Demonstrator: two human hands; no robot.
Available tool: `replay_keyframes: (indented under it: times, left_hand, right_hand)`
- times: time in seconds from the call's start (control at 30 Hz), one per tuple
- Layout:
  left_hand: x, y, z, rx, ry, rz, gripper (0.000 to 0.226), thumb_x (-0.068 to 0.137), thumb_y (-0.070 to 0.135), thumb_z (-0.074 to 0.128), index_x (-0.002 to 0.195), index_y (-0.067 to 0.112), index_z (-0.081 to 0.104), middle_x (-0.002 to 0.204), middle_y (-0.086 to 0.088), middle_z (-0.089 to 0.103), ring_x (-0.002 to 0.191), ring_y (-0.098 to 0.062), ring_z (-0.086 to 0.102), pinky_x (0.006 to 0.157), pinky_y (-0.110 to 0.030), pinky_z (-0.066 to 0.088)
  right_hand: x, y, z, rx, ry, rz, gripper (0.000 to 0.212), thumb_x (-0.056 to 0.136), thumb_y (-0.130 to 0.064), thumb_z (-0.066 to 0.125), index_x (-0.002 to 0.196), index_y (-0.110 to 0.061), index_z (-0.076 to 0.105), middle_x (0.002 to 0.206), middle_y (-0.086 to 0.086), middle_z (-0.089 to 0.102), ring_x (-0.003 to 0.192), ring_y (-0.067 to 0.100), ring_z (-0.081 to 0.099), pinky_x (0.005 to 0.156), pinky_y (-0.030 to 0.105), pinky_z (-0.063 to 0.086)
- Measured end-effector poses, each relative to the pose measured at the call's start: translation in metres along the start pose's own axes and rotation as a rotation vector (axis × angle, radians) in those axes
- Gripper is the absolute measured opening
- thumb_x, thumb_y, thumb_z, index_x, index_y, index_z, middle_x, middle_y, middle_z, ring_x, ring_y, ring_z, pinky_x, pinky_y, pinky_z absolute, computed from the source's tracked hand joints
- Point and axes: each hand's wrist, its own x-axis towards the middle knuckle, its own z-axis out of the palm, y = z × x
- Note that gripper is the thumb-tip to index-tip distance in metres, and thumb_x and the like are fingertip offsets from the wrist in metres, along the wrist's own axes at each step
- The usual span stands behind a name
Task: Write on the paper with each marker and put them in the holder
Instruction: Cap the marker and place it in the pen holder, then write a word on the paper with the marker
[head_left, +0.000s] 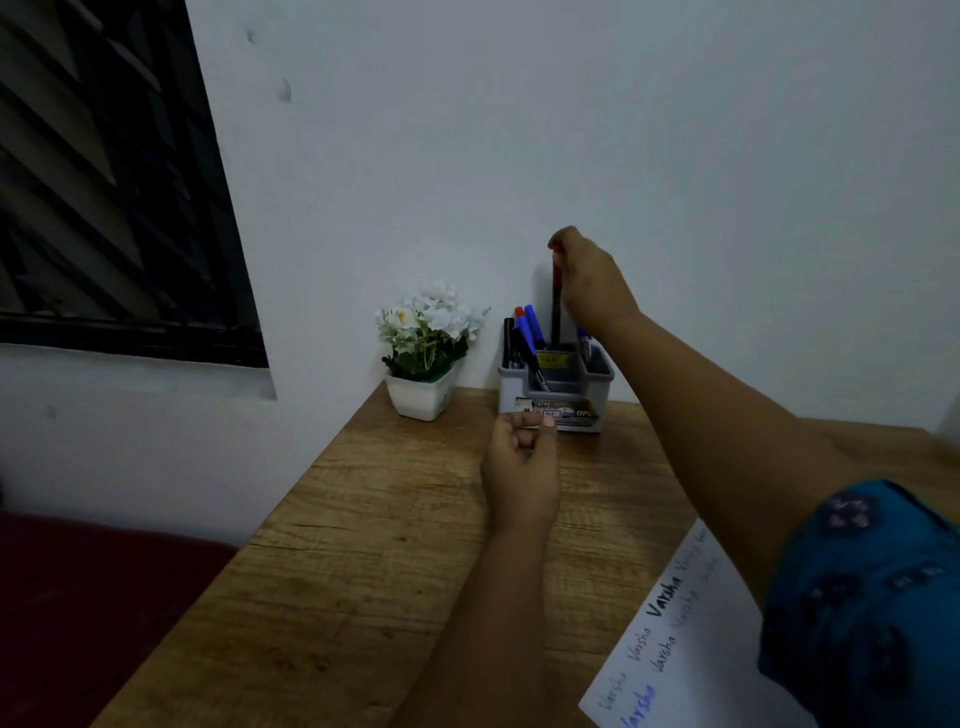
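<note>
- Left hand (521, 464) hovered low over the wooden tabletop (395, 525), fingers loosely curled and holding nothing, its fingertips just in front of the labelled front wall of the grey plastic multi-compartment holder (556, 387); the white pot of white artificial flowers (425, 347) stood up and to its left, apart from the holder.
- Ahead of that hand, blue-capped and red-capped markers (527, 332) leaned in the holder's left and middle compartments, so the open room looked to be in the middle rear slot.
- Right hand (589, 280) was above the holder and nearer it than the other hand, pinching the top of a slim black marker with a red cap (556, 306).
- That marker hung upright, long axis vertical, its lower end at or just inside the middle compartment directly beneath the hand; a straight drop seemed all that remained.
- Below and behind the right forearm, the white paper with repeated handwritten words (685, 649) lay at the table's near right edge.
</note>
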Motion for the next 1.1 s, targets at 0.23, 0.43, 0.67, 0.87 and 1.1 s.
replay_keyframes:
  times: [0.23,0.43,0.67,0.87,1.1]
  left_hand:
    - [0.001,-0.002,0.000,-0.003,-0.005,-0.019,0.010,0.093,0.019,0.063,0.087,0.025,0.058,0.073,0.005,0.061,0.070,-0.011,0.057,0.070,-0.029,0.048]
    - [0.002,-0.002,0.000,-0.004,-0.002,-0.021,0.012,0.093,0.019,0.063,0.085,0.026,0.057,0.074,0.004,0.062,0.076,-0.013,0.061,0.074,-0.032,0.050]
    - [0.002,-0.003,0.000,0.014,-0.005,0.002,0.011,0.092,0.020,0.064,0.084,0.024,0.058,0.070,0.006,0.058,0.066,-0.010,0.054,0.067,-0.028,0.046]
    - [0.001,-0.002,0.000,0.047,-0.027,0.006,0.011,0.092,0.020,0.064,0.084,0.022,0.058,0.069,0.007,0.056,0.062,-0.006,0.051,0.064,-0.024,0.044]
    - [-0.004,0.005,0.000,0.187,-0.070,0.061,0.014,0.094,0.025,0.061,0.081,0.023,0.058,0.071,0.006,0.056,0.065,-0.008,0.051,0.062,-0.025,0.043]
  right_hand:
    - [-0.007,0.003,0.008,-0.177,-0.227,0.039,0.026,0.099,-0.008,0.040,0.120,-0.004,0.056,0.107,0.022,0.062,0.092,0.035,0.059,0.076,0.040,0.049]
    - [-0.019,0.008,0.010,-0.428,-0.238,-0.064,0.024,0.093,-0.009,0.049,0.106,-0.005,0.069,0.102,0.014,0.065,0.098,0.029,0.056,0.075,0.035,0.046]
    - [-0.025,0.008,0.009,-0.510,-0.191,-0.132,0.022,0.093,-0.014,0.051,0.108,-0.016,0.068,0.100,0.011,0.066,0.101,0.028,0.052,0.079,0.035,0.036]
    - [-0.023,0.007,-0.007,-0.435,-0.244,-0.074,0.051,0.086,0.000,0.049,0.130,-0.025,0.056,0.121,0.000,0.064,0.119,0.027,0.043,0.086,0.039,0.034]
    - [-0.056,0.026,-0.072,-0.240,-0.051,0.080,0.050,0.086,0.008,0.041,0.121,-0.022,0.061,0.105,0.003,0.066,0.109,0.028,0.049,0.082,0.038,0.040]
